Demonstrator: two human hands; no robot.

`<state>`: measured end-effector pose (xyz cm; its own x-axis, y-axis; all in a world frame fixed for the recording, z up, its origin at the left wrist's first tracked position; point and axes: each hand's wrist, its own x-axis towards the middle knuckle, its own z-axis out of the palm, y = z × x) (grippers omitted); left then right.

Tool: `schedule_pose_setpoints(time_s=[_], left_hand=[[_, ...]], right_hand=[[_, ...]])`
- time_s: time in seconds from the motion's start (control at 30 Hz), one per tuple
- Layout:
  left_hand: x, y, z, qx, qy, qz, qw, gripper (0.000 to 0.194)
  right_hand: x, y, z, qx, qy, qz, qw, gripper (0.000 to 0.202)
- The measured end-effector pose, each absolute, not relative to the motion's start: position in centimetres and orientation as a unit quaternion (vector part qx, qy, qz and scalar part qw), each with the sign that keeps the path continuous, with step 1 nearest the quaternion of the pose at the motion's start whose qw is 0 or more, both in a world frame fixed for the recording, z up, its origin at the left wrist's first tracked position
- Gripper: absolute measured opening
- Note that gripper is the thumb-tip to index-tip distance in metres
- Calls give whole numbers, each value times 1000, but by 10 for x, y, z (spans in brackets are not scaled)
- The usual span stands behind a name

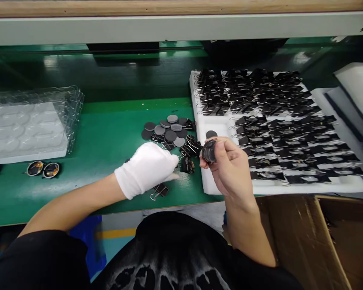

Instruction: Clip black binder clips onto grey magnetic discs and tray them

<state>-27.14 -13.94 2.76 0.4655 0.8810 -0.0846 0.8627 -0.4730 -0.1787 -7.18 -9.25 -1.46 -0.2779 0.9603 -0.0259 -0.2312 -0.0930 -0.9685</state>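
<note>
My left hand, in a white glove, has its fingers bent round at the edge of a pile of black binder clips. Its fingertips meet the wire handles of one binder clip; part of the grip is hidden by the glove. My bare right hand pinches a round black disc-shaped part between thumb and fingers, over the edge of the white foam tray. Behind the hands lie several loose black and grey discs. Another clip rests near the table's front edge.
Rows of clipped black parts fill much of the foam tray. One dark disc lies in its bare section. Clear plastic trays and round parts are at left. A cardboard box stands below right; a shelf beam crosses above.
</note>
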Motion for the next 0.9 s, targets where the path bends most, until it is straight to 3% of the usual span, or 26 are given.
schedule_pose_setpoints(time_s=[0.1, 0.17, 0.27, 0.4, 0.6, 0.77, 0.9], left_hand=[[-268, -137, 23, -868, -480, 96, 81, 29], [-273, -134, 30, -878, -460, 102, 86, 25], [-291, -128, 46, -882, -454, 81, 100, 27], [-306, -123, 60, -846, -522, -60, 87, 47], [-286, -126, 53, -757, -592, -270, -49, 46], [-284, -128, 52, -828, -494, -207, -164, 46], [-281, -130, 49, -831, -499, -179, -167, 49]], right_hand=[[-69, -92, -15, -369, -465, 670, 447, 40], [-68, -92, -13, -349, -442, 710, 423, 36], [-65, -94, -12, -322, -411, 755, 396, 29], [-64, -97, -13, -310, -424, 761, 381, 27], [-72, -104, -17, -233, -486, 746, 391, 26], [-62, -99, -10, -245, -525, 717, 386, 22], [-49, -93, 2, -257, -601, 679, 333, 16]])
